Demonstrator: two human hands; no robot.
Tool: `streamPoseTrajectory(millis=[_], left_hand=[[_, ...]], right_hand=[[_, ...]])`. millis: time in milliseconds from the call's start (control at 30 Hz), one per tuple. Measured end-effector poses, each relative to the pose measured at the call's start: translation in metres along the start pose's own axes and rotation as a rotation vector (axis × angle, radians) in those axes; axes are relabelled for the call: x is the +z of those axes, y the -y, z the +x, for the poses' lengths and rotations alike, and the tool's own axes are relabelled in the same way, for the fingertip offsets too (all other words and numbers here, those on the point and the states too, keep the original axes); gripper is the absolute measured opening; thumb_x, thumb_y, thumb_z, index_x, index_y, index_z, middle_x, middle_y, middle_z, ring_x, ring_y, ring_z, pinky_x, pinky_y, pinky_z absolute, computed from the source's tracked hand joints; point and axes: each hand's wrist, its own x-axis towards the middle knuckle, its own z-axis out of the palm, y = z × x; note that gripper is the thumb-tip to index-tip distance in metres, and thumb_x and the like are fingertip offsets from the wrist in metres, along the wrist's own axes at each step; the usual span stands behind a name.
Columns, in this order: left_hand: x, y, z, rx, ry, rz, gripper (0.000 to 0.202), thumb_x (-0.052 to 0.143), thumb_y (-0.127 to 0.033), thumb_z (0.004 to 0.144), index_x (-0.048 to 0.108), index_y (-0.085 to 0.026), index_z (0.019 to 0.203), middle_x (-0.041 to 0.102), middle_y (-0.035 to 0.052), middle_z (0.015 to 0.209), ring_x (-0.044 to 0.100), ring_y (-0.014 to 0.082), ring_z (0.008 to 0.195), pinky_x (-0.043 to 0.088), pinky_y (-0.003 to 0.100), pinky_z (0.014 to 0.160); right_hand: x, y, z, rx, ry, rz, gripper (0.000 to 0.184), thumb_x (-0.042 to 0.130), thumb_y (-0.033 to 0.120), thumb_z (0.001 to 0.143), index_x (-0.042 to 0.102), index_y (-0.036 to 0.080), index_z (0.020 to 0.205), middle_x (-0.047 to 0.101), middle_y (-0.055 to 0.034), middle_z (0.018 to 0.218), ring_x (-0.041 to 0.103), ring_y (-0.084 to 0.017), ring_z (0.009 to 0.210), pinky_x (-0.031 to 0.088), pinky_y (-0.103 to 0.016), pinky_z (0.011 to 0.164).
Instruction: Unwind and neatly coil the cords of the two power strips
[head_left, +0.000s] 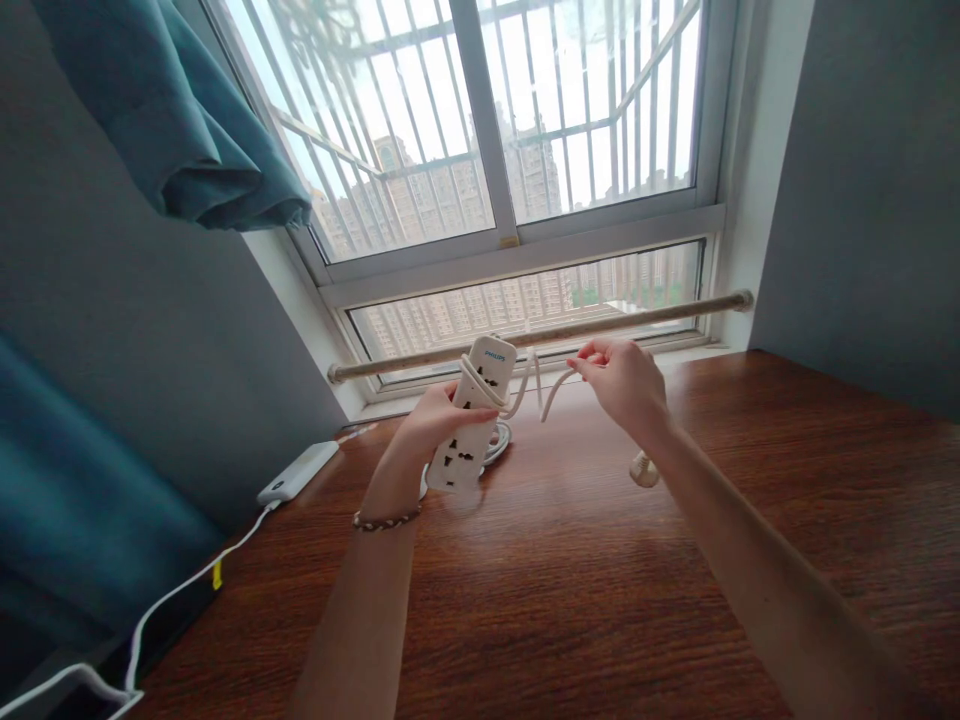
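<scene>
My left hand [435, 420] is closed round a white power strip [474, 420], held upright above the wooden desk [570, 580]. The strip's white cord [525, 385] loops over its top end and runs across to my right hand [622, 382], which pinches it. More cord lies coiled on the desk behind the strip [499, 440]. The cord's plug [643, 470] hangs below my right wrist. A braided band circles my left wrist.
A white power bank [298, 472] lies at the desk's left edge, with a white cable [180, 590] trailing toward the near left corner. A metal rod [540, 335] spans the window sill. Teal curtains hang at the left. Grey walls flank the desk.
</scene>
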Motion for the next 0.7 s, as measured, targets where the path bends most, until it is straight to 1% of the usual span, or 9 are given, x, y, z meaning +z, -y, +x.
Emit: streamPoseTrajectory(millis=[67, 100, 200, 267, 333, 367, 500, 600, 700], left_hand=[[0.009, -0.006, -0.002, 0.019, 0.084, -0.054, 0.052, 0.074, -0.041, 0.053, 0.062, -0.015, 0.096, 0.067, 0.0051, 0.088, 0.060, 0.0190, 0.071, 0.048, 0.031, 0.063], [0.013, -0.008, -0.002, 0.021, 0.095, -0.080, 0.053, 0.075, -0.041, 0.053, 0.061, -0.014, 0.097, 0.067, 0.0051, 0.089, 0.060, 0.0188, 0.072, 0.048, 0.031, 0.064], [0.023, -0.009, -0.002, 0.028, 0.024, -0.099, 0.055, 0.076, -0.041, 0.052, 0.060, -0.014, 0.098, 0.067, 0.0049, 0.091, 0.059, 0.0180, 0.074, 0.046, 0.030, 0.065], [0.027, -0.007, -0.001, 0.045, -0.038, -0.083, 0.056, 0.076, -0.042, 0.052, 0.060, -0.014, 0.098, 0.066, 0.0047, 0.091, 0.059, 0.0178, 0.076, 0.045, 0.029, 0.065], [0.030, -0.005, 0.001, 0.072, -0.062, -0.058, 0.055, 0.075, -0.044, 0.053, 0.060, -0.014, 0.096, 0.066, 0.0046, 0.090, 0.059, 0.0185, 0.078, 0.045, 0.028, 0.066], [0.030, -0.005, 0.001, 0.082, -0.056, -0.055, 0.053, 0.075, -0.044, 0.054, 0.060, -0.015, 0.096, 0.066, 0.0044, 0.089, 0.059, 0.0187, 0.079, 0.045, 0.028, 0.066], [0.030, -0.008, -0.002, 0.041, 0.004, -0.103, 0.048, 0.073, -0.041, 0.057, 0.061, -0.016, 0.096, 0.066, 0.0042, 0.091, 0.058, 0.0176, 0.076, 0.045, 0.028, 0.066], [0.030, -0.012, -0.004, -0.001, 0.114, -0.149, 0.048, 0.072, -0.037, 0.059, 0.057, -0.015, 0.099, 0.065, 0.0055, 0.091, 0.058, 0.0168, 0.073, 0.045, 0.029, 0.066], [0.028, -0.013, -0.005, 0.001, 0.273, -0.154, 0.044, 0.070, -0.036, 0.062, 0.055, -0.014, 0.096, 0.064, 0.0064, 0.087, 0.058, 0.0179, 0.074, 0.045, 0.030, 0.066]], right_hand=[[0.012, 0.004, -0.005, 0.020, 0.078, -0.026, 0.017, 0.057, 0.040, 0.077, 0.068, 0.028, 0.082, 0.065, -0.0018, 0.078, 0.058, -0.023, 0.080, 0.030, -0.030, 0.059], [0.017, 0.004, -0.006, 0.025, 0.119, -0.007, 0.019, 0.055, 0.040, 0.079, 0.068, 0.028, 0.085, 0.066, -0.0023, 0.080, 0.058, -0.024, 0.084, 0.031, -0.031, 0.061], [0.030, 0.002, -0.008, -0.015, 0.300, 0.189, 0.031, 0.051, 0.048, 0.081, 0.066, 0.022, 0.091, 0.065, -0.0042, 0.085, 0.058, -0.021, 0.086, 0.036, -0.029, 0.067], [0.035, 0.002, -0.011, -0.088, 0.382, 0.267, 0.044, 0.054, 0.059, 0.075, 0.063, 0.019, 0.091, 0.063, -0.0061, 0.088, 0.057, -0.020, 0.086, 0.037, -0.028, 0.069], [0.039, 0.004, -0.016, -0.125, 0.356, 0.208, 0.051, 0.057, 0.066, 0.068, 0.063, 0.021, 0.093, 0.059, -0.0076, 0.092, 0.055, -0.020, 0.087, 0.037, -0.028, 0.070], [0.040, 0.005, -0.019, -0.124, 0.322, 0.161, 0.050, 0.057, 0.065, 0.068, 0.064, 0.023, 0.094, 0.057, -0.0079, 0.094, 0.054, -0.020, 0.086, 0.037, -0.028, 0.069], [0.044, 0.005, -0.022, -0.120, 0.251, 0.118, 0.038, 0.041, 0.054, 0.085, 0.066, 0.025, 0.092, 0.057, -0.0073, 0.089, 0.054, -0.019, 0.084, 0.033, -0.027, 0.068], [0.047, -0.004, -0.013, -0.102, 0.162, 0.178, 0.042, 0.035, 0.052, 0.089, 0.065, 0.022, 0.093, 0.059, -0.0064, 0.084, 0.053, -0.018, 0.082, 0.032, -0.026, 0.067], [0.050, -0.018, 0.001, -0.061, 0.106, 0.315, 0.047, 0.036, 0.057, 0.087, 0.063, 0.018, 0.083, 0.057, -0.0043, 0.073, 0.051, -0.016, 0.072, 0.030, -0.025, 0.062]])
